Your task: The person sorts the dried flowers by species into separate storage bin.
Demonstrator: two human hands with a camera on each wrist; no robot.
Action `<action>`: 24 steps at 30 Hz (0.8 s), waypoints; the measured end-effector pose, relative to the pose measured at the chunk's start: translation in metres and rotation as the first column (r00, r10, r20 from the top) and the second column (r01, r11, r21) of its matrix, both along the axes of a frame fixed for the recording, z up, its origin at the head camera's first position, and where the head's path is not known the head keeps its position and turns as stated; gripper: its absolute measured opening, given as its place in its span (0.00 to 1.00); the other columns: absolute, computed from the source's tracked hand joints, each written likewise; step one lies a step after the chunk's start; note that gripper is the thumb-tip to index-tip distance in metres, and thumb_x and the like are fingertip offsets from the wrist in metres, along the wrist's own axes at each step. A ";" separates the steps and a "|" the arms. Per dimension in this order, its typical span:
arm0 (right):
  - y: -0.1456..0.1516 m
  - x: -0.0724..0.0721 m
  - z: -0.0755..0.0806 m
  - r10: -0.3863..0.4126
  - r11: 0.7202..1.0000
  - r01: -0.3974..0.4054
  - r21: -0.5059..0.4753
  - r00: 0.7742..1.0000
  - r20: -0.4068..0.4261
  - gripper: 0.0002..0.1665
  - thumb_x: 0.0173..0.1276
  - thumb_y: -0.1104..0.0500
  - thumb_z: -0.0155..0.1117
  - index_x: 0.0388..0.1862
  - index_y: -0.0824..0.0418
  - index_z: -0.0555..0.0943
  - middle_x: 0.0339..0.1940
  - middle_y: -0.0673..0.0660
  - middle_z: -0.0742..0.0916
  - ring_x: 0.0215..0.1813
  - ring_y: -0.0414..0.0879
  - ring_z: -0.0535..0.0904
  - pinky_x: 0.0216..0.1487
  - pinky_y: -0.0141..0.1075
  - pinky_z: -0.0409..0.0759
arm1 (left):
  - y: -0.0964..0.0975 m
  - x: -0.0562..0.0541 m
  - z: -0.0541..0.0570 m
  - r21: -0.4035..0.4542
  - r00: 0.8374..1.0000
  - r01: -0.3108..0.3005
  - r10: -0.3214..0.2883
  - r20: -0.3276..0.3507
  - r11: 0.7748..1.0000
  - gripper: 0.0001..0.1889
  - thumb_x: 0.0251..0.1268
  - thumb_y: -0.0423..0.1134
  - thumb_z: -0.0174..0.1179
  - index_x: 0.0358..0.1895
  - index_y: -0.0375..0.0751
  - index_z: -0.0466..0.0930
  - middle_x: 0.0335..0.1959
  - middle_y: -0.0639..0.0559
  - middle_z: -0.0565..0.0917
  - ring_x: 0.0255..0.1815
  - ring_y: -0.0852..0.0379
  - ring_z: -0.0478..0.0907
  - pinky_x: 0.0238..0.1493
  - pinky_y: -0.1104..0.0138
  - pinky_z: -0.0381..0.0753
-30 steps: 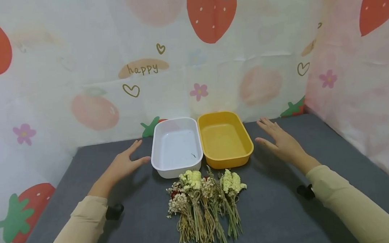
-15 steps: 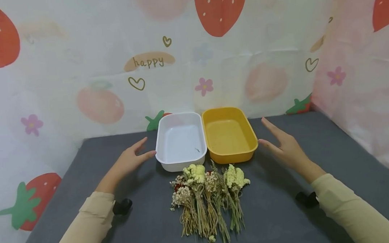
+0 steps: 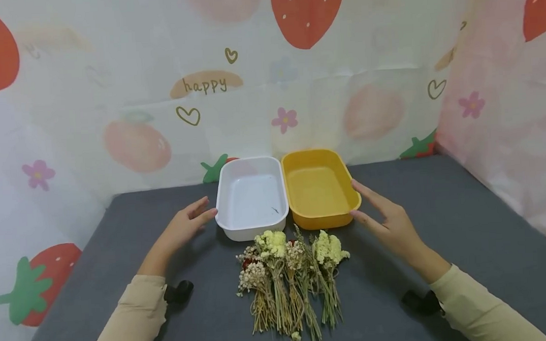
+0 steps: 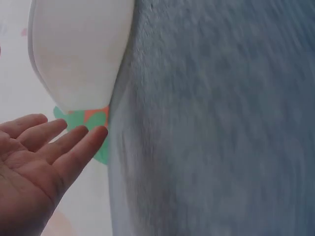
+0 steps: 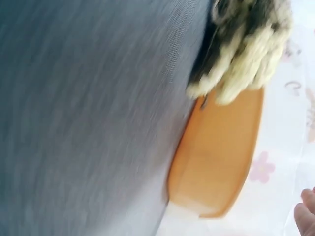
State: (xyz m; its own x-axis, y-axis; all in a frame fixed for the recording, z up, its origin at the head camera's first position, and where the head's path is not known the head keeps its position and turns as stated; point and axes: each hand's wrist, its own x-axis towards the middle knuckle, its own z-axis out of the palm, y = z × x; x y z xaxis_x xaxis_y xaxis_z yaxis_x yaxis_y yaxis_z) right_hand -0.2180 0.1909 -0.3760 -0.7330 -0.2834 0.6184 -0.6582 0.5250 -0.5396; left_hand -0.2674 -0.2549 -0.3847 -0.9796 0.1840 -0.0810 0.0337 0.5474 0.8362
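A white rectangular plastic tub and a yellow one stand side by side against the back wall. My left hand is at the white tub's left rim, thumb tip right by the edge. Its fingers show extended in the left wrist view, below the white tub. At the yellow tub's right rim my right hand reaches with straight fingers, fingertips overlapping the edge. Only a few of its fingers appear in the right wrist view.
Several tied bunches of dried flowers lie in front of the tubs, stems toward me. A small dark sprig lies in the white tub. Dark grey cloth covers the table, with a strawberry-print curtain behind.
My right hand has moved left, up to the yellow tub's rim. The left hand has shifted slightly toward the white tub. The head view has tilted a little; tubs and flowers stay put.
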 end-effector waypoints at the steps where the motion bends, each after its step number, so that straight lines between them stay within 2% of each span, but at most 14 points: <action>1: -0.003 0.002 0.000 0.005 1.000 -0.005 -0.014 1.000 0.001 0.39 0.66 0.68 0.66 0.75 0.56 0.68 0.73 0.62 0.75 0.70 0.21 0.64 0.67 0.15 0.62 | 0.001 -0.001 -0.001 0.025 1.000 0.001 -0.001 0.004 1.000 0.42 0.74 0.56 0.54 0.81 0.41 0.46 0.81 0.38 0.53 0.76 0.37 0.61 0.69 0.47 0.70; 7: -0.017 0.022 0.001 0.062 0.991 -0.049 -0.123 0.993 0.103 0.36 0.68 0.68 0.64 0.74 0.56 0.69 0.72 0.66 0.75 0.67 0.21 0.69 0.62 0.16 0.68 | 0.010 -0.004 -0.004 0.157 0.999 -0.038 0.040 -0.013 0.987 0.38 0.76 0.51 0.53 0.80 0.40 0.48 0.80 0.41 0.55 0.76 0.40 0.63 0.68 0.49 0.71; 13: -0.026 0.035 -0.003 0.159 0.970 -0.123 -0.211 0.974 0.162 0.33 0.70 0.70 0.61 0.73 0.61 0.70 0.72 0.66 0.74 0.69 0.25 0.69 0.63 0.19 0.70 | 0.012 -0.003 -0.009 0.282 0.998 -0.066 0.066 0.011 0.957 0.37 0.77 0.50 0.51 0.79 0.35 0.50 0.80 0.40 0.56 0.79 0.43 0.58 0.69 0.49 0.71; 16: -0.028 0.041 -0.003 0.204 0.951 -0.128 -0.280 0.944 0.260 0.30 0.72 0.67 0.59 0.73 0.62 0.70 0.74 0.64 0.73 0.70 0.25 0.69 0.62 0.20 0.72 | 0.014 -0.001 -0.010 0.332 0.998 -0.068 0.069 0.010 0.941 0.37 0.78 0.49 0.49 0.79 0.34 0.47 0.80 0.39 0.55 0.79 0.43 0.57 0.69 0.49 0.70; 20: -0.036 0.053 0.003 0.240 0.934 -0.096 -0.344 0.883 0.404 0.30 0.75 0.61 0.59 0.74 0.60 0.69 0.75 0.63 0.72 0.67 0.24 0.71 0.61 0.22 0.74 | 0.017 -0.001 -0.013 0.366 0.996 -0.085 0.083 0.020 0.927 0.36 0.79 0.48 0.49 0.80 0.34 0.47 0.80 0.39 0.55 0.79 0.44 0.57 0.71 0.50 0.68; 24: -0.047 0.063 0.007 0.268 0.926 -0.094 -0.366 0.846 0.460 0.32 0.74 0.60 0.60 0.75 0.60 0.66 0.74 0.64 0.72 0.66 0.25 0.73 0.61 0.23 0.75 | 0.019 -0.003 -0.018 0.399 0.995 -0.096 0.090 0.033 0.912 0.35 0.78 0.46 0.50 0.79 0.35 0.49 0.80 0.41 0.56 0.79 0.47 0.58 0.73 0.53 0.66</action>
